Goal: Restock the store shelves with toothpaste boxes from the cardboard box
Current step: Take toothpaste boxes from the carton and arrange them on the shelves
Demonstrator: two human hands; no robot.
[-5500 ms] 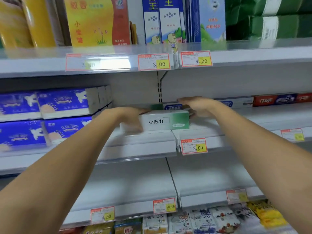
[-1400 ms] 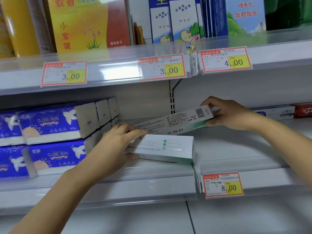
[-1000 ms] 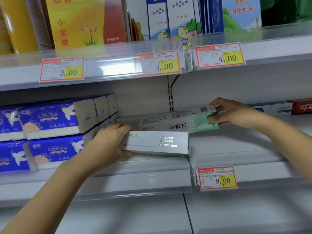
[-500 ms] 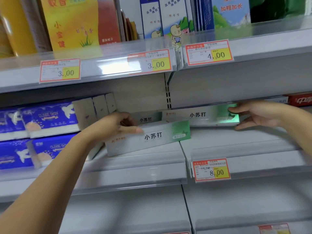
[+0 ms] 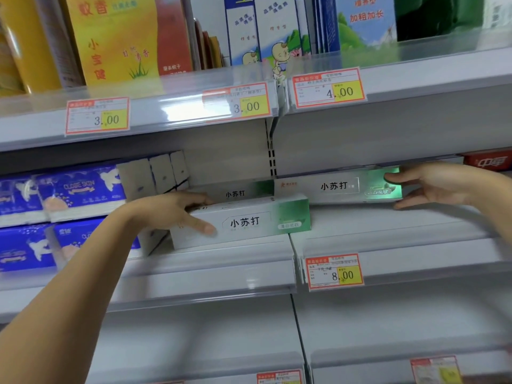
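Note:
Two white and green toothpaste boxes stand lengthwise on the middle shelf (image 5: 388, 245). My left hand (image 5: 174, 214) grips the left end of the front toothpaste box (image 5: 249, 223), thumb on its printed face and fingers over the top. A second toothpaste box (image 5: 338, 187) stands further back on the right shelf section. My right hand (image 5: 435, 184) touches its right end with straight fingers, thumb low beside it. A third matching box (image 5: 235, 193) shows behind the front one. The cardboard box is out of view.
Blue tissue packs (image 5: 77, 189) are stacked at the left of the same shelf, close to my left wrist. A red toothpaste box (image 5: 489, 162) lies at the far right. An 8.00 price tag (image 5: 335, 271) hangs on the shelf edge. Tall product boxes (image 5: 116, 40) fill the upper shelf.
Both boxes were turned from tilted to upright with their printed faces forward. The right one slid right onto the right shelf section, and the left one settled at the shelf front.

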